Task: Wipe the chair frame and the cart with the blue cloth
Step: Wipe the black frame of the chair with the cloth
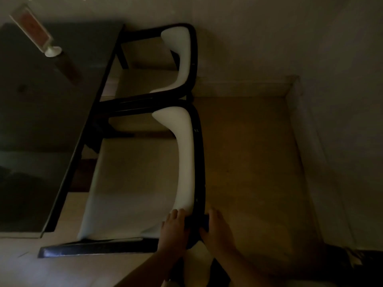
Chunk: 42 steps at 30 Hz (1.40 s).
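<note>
The near chair has a black frame (199, 162) and a white padded back (185, 162), seen from above in dim light. My left hand (174, 228) grips the frame's near corner from the seat side, fingers over the top rail. My right hand (218, 230) presses on the outer side of the same corner. A small dark fold of what looks like the blue cloth (206, 221) shows under its fingers, the rest hidden by the hand. No cart is in view.
A second matching chair (192, 59) stands just beyond the near one. Both are pushed up to a dark glossy table (51, 121) on the left, which carries a small upright sign holder (33, 32). Wooden floor (248, 162) and a pale wall lie to the right.
</note>
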Available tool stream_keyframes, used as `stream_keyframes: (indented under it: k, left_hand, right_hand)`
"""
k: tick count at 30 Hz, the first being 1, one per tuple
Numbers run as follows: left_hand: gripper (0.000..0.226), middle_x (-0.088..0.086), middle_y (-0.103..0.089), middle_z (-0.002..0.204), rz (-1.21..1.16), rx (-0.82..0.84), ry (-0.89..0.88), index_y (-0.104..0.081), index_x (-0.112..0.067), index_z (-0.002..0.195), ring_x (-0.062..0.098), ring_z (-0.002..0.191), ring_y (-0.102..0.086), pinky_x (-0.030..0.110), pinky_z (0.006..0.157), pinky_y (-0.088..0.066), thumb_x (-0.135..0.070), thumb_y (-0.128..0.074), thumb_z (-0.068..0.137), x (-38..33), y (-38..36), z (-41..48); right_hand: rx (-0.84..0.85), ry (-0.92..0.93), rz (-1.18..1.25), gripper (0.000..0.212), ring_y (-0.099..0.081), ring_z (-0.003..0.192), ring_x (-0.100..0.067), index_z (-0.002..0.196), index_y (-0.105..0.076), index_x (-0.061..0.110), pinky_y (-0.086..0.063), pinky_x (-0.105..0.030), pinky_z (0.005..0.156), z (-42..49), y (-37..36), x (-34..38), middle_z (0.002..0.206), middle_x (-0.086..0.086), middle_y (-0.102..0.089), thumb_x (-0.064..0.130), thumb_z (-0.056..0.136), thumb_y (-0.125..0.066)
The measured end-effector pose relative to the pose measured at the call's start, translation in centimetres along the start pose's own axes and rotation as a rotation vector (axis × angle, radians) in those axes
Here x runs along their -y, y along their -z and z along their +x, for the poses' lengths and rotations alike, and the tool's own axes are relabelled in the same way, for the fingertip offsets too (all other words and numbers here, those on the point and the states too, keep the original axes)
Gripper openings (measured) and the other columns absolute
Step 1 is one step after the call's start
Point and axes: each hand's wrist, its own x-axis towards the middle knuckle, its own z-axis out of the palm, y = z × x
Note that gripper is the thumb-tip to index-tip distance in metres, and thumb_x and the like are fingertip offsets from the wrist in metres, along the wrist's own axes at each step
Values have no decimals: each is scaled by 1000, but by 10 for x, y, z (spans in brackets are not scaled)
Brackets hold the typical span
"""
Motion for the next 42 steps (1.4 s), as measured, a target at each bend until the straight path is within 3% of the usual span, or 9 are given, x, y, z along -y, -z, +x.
stream_keyframes:
  k: [6, 18, 22, 27, 29, 33, 36, 40, 42]
  left_hand:
    - [9, 0, -51, 110, -88, -109, 66, -41, -22, 99, 20, 100, -49, 35, 89, -45, -29, -43, 95, -24, 3, 19]
    - [14, -2, -47, 101, -344, -192, 102, -36, -25, 92, 17, 85, -53, 36, 74, -53, -28, -49, 93, -58, 48, 146]
    - [16, 1, -47, 105, -252, -255, 54, -36, -22, 95, 19, 90, -50, 35, 76, -51, -29, -50, 92, -65, 67, 190]
    - [16, 4, -47, 105, -184, -319, 48, -38, -19, 96, 22, 94, -48, 42, 84, -48, -30, -49, 92, -80, 102, 264]
    - [17, 5, -48, 105, -160, -345, 51, -39, -17, 97, 24, 95, -48, 42, 85, -47, -30, -50, 92, -83, 115, 293]
    - [22, 9, -50, 107, -135, -364, 67, -42, -14, 100, 28, 99, -50, 45, 86, -47, -30, -52, 91, -88, 143, 353]
    - [25, 11, -51, 110, -149, -349, 76, -45, -11, 104, 30, 102, -51, 49, 87, -48, -30, -55, 91, -87, 162, 389]
    - [22, 12, -52, 103, -127, -349, 70, -43, -13, 92, 29, 95, -54, 46, 83, -51, -24, -61, 87, -96, 184, 434]
    - [20, 13, -52, 105, -65, -338, 93, -42, -13, 93, 32, 98, -52, 48, 84, -49, -21, -59, 88, -107, 184, 451]
  right_hand:
    - [-31, -40, -38, 38, -60, 96, -19, 118, -43, 21, -54, -32, 77, 31, 13, 13, 117, 0, -53, 37, 88, -61]
    - [-140, -63, -70, 41, -61, 95, -20, 120, -39, 20, -52, -33, 73, 155, 64, 56, 117, -1, -55, 39, 89, -58]
    - [-156, -45, -51, 44, -61, 103, -23, 128, -40, 17, -49, -31, 77, 198, 81, 72, 122, -4, -55, 37, 92, -56]
    - [-148, -13, -42, 49, -59, 109, -29, 134, -37, 12, -52, -41, 87, 270, 109, 97, 127, -10, -54, 31, 93, -56]
    - [-154, 18, -20, 45, -61, 106, -29, 130, -38, 13, -54, -42, 85, 298, 119, 108, 124, -11, -56, 28, 93, -58]
    - [-164, 97, 42, 40, -61, 104, -28, 126, -40, 13, -45, -30, 76, 356, 135, 128, 119, -10, -57, 23, 92, -59]
    - [-157, 130, 24, 40, -61, 103, -27, 125, -40, 12, -48, -32, 77, 394, 145, 141, 119, -12, -56, 23, 91, -60]
    - [-63, 146, 16, 40, -58, 108, -35, 128, -40, 6, -46, -40, 83, 441, 158, 150, 122, -19, -57, 19, 93, -55]
    - [-20, 128, 41, 39, -58, 110, -35, 128, -42, 5, -45, -37, 82, 457, 161, 148, 124, -18, -57, 22, 95, -54]
